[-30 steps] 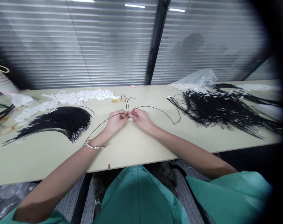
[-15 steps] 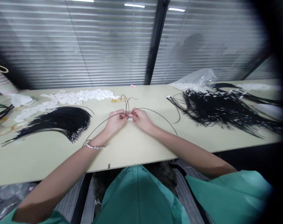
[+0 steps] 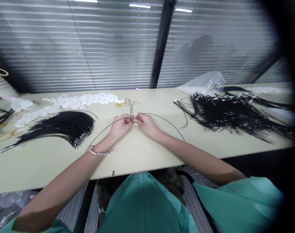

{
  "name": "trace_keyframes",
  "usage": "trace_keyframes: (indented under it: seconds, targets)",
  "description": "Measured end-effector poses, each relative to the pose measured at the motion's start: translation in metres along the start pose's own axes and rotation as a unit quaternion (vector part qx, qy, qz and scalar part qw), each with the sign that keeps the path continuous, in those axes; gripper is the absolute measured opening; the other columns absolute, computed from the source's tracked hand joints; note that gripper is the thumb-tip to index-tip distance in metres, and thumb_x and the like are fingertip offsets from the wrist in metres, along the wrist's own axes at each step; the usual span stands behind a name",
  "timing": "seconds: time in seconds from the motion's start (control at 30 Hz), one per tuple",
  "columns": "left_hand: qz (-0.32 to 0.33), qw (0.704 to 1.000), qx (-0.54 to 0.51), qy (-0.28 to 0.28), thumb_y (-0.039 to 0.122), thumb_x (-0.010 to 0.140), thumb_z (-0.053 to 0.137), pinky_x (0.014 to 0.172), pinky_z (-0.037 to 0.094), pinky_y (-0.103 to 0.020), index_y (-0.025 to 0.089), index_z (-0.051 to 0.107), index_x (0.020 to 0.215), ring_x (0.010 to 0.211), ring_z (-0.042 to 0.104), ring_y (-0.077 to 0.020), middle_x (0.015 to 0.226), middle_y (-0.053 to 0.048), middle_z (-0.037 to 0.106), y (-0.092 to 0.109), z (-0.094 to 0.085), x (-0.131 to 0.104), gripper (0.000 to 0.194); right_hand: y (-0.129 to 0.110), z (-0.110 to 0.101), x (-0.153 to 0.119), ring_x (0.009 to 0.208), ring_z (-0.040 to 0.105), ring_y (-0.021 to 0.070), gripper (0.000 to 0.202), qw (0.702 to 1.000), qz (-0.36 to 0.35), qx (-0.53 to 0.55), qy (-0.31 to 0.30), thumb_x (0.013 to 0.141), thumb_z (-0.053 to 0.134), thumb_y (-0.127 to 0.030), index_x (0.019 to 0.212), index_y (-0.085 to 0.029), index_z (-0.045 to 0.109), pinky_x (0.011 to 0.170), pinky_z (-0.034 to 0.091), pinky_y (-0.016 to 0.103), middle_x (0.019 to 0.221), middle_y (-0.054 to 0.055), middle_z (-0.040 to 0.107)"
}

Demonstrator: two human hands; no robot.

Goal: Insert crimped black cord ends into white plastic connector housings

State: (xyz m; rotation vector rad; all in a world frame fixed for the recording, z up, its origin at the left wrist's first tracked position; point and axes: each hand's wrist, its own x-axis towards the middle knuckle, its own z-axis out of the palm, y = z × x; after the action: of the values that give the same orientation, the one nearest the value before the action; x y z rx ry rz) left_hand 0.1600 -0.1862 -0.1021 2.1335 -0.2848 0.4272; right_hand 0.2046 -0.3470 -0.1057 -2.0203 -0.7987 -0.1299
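Observation:
Fingertips of my left hand (image 3: pixel 121 125) and my right hand (image 3: pixel 146 124) meet at the middle of the table, both pinched on thin black cords (image 3: pixel 162 117). The cords loop up between the hands, and one long end arcs out to each side. Just under the fingertips a small white piece (image 3: pixel 135 124) shows; most of it is hidden. To the left of my left hand lies a fanned bundle of black cords (image 3: pixel 62 126) with shiny metal ends.
Small white pieces (image 3: pixel 84 101) are spread along the back left, beside yellow rubber bands (image 3: pixel 121 104). A large tangle of black cords (image 3: pixel 225 113) covers the right side, with a clear plastic bag (image 3: pixel 208 82) behind it. A pink striped object (image 3: pixel 3 85) stands far left.
The cord loops above my fingers have shifted very slightly left. Both hands keep nearly the same place and the same pinch.

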Motion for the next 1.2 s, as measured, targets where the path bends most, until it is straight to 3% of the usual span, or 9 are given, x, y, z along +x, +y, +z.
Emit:
trace_keyframes:
  seconds: [0.17, 0.43, 0.63, 1.2]
  targets:
    - [-0.01, 1.0, -0.015, 0.004, 0.025, 0.074, 0.056, 0.058, 0.043, -0.018, 0.016, 0.062, 0.076, 0.058, 0.056, -0.0104, 0.063, 0.0, 0.061, -0.0004, 0.0004, -0.0003, 0.011, 0.0006, -0.0021, 0.0017, 0.073, 0.055, 0.0108, 0.02, 0.999, -0.032, -0.026, 0.013, 0.085, 0.049, -0.029, 0.075, -0.016, 0.06, 0.071, 0.039, 0.023, 0.082, 0.003, 0.062]
    - [-0.015, 1.0, -0.011, 0.0, 0.023, 0.074, 0.056, 0.06, 0.044, -0.019, 0.017, 0.062, 0.075, 0.06, 0.058, -0.011, 0.064, 0.0, 0.063, 0.0006, 0.0007, -0.0006, 0.009, 0.0043, -0.0009, 0.0033, 0.071, 0.054, 0.0108, 0.022, 0.999, -0.026, -0.029, 0.008, 0.086, 0.049, -0.031, 0.073, -0.016, 0.06, 0.069, 0.037, 0.023, 0.079, 0.003, 0.062]
    - [-0.02, 1.0, -0.004, 0.001, 0.022, 0.072, 0.056, 0.06, 0.045, -0.019, 0.016, 0.063, 0.074, 0.059, 0.059, -0.0115, 0.063, 0.0, 0.064, 0.0027, 0.0004, 0.0004, 0.009, 0.0038, -0.0009, 0.0015, 0.071, 0.053, 0.0107, 0.012, 0.997, -0.041, -0.061, 0.007, 0.083, 0.054, -0.024, 0.074, -0.017, 0.059, 0.068, 0.036, 0.022, 0.076, 0.001, 0.06]
    - [-0.014, 1.0, 0.018, 0.006, 0.018, 0.07, 0.053, 0.064, 0.045, -0.021, 0.018, 0.063, 0.074, 0.066, 0.061, -0.013, 0.068, 0.001, 0.066, -0.0001, 0.0005, 0.0017, 0.011, 0.0003, -0.002, -0.0047, 0.083, 0.055, 0.0125, 0.01, 0.994, -0.048, -0.093, -0.014, 0.082, 0.053, -0.019, 0.073, -0.019, 0.057, 0.077, 0.038, 0.023, 0.084, 0.001, 0.062]
